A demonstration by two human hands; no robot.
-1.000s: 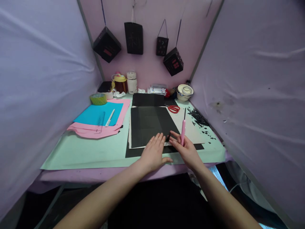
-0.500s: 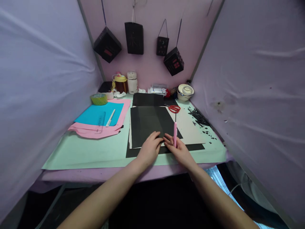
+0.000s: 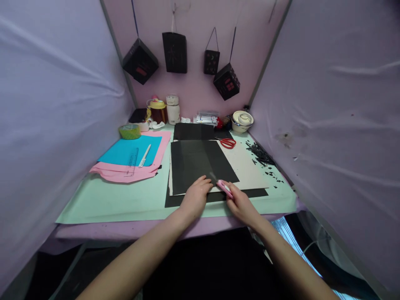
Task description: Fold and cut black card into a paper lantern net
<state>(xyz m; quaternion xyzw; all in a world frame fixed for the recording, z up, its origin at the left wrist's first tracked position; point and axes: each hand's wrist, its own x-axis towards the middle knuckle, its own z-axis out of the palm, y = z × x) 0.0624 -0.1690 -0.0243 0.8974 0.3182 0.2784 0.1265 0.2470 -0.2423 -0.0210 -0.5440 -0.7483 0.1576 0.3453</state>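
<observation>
A sheet of black paper (image 3: 195, 160) lies on a pale board (image 3: 250, 177), with more black paper (image 3: 218, 196) under the board's near edge. My left hand (image 3: 196, 194) rests flat on the sheet's near edge, fingers stretched out and touching the paper. My right hand (image 3: 240, 203) is closed around a pink craft knife (image 3: 225, 188). The knife's blade, blurred, points up and left over the black sheet near my left fingertips; I cannot tell whether it touches the paper. Red-handled scissors (image 3: 228, 143) lie beyond the sheet's far right corner.
Black paper scraps (image 3: 261, 154) lie at the right. At the left, blue paper (image 3: 114, 151) on pink paper (image 3: 109, 172) carries a clear ruler (image 3: 132, 161) and a white pen-like tool (image 3: 144, 156). Green tape (image 3: 130, 131), a white bottle (image 3: 173, 110) and a lidded bowl (image 3: 242, 121) stand behind. Black boxes (image 3: 140, 61) hang above.
The craft knife has swung from upright to lying low, its blade now pointing left over the black paper. My right hand has shifted slightly right and closed around the handle. My left hand stays nearly still.
</observation>
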